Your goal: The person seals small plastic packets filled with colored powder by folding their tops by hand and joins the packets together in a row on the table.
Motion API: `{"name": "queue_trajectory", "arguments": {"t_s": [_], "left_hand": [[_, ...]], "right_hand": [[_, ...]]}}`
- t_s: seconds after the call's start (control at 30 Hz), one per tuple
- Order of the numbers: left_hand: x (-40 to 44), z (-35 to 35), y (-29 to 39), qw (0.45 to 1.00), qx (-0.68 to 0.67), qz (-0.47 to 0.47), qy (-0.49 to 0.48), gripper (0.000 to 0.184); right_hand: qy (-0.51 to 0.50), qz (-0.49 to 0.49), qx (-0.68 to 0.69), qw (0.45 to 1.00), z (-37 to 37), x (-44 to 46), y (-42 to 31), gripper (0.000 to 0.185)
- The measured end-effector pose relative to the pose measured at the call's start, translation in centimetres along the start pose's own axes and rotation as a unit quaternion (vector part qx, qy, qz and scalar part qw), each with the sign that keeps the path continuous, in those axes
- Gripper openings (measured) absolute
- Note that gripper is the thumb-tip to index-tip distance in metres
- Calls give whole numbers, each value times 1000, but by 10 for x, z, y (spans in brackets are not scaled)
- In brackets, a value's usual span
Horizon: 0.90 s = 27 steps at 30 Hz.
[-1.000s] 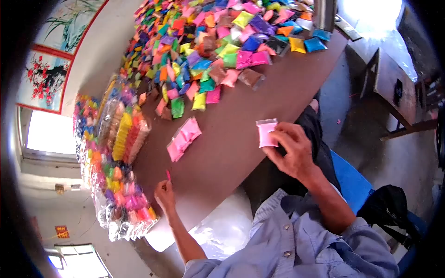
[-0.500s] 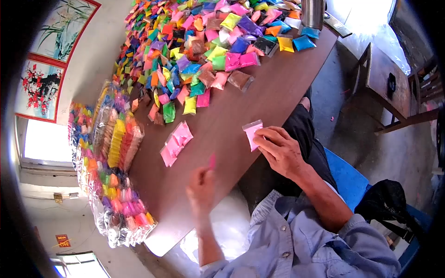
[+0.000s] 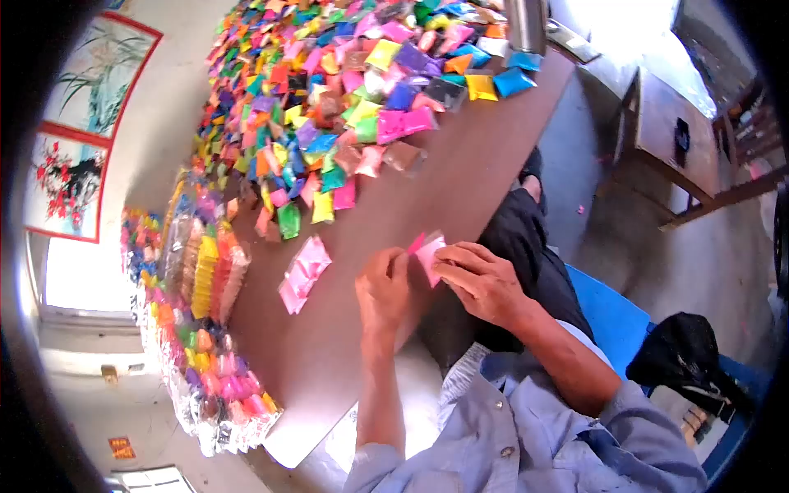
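Note:
My right hand point(image 3: 481, 283) pinches a small clear packet with pale pink contents point(image 3: 430, 259) at the near edge of the brown table. Close beside it is my left hand point(image 3: 384, 287), its fingers closed on a small magenta piece point(image 3: 417, 243). That piece rests against or just beside the packet's top; contact is hard to tell. Left of my left hand, several pink packets point(image 3: 305, 274) lie together in a short stack on the table.
A large heap of colourful packets point(image 3: 329, 107) covers the table's far part. Clear bags of packed rows point(image 3: 205, 271) line the left edge. A metal cylinder point(image 3: 526, 25) stands at the far right. A wooden chair point(image 3: 670, 135) and blue seat point(image 3: 604, 304) are to the right.
My left hand has moved right and up, bringing the magenta piece to the pink packet. My right hand has shifted slightly left and down with the packet. The whole view has shifted a little.

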<state>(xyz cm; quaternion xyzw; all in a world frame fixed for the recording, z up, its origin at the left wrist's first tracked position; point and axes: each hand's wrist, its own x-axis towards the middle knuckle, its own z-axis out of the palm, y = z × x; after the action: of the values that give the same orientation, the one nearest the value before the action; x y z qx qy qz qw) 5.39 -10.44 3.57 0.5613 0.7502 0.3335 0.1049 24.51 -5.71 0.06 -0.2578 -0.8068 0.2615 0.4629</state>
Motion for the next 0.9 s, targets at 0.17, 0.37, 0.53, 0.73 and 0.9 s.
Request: {"name": "queue_trajectory", "arguments": {"t_s": [0.17,0.37,0.53,0.73,0.9], "left_hand": [[6,-19,9,999,-25,3,34,15],[7,-6,37,993,2,114,-27,12],[22,0,25,982,80,144,-95,21],[35,2,7,998,25,57,-26,14],[1,-16,28,999,-22,14,-36,12]], "right_hand": [[11,7,-5,1000,5,2,-2,21],[18,-11,-17,1000,9,-1,1,27],[20,-8,-21,1000,7,0,2,25],[16,-15,4,1000,4,-3,5,28],[32,-9,-6,999,6,-6,7,29]]}}
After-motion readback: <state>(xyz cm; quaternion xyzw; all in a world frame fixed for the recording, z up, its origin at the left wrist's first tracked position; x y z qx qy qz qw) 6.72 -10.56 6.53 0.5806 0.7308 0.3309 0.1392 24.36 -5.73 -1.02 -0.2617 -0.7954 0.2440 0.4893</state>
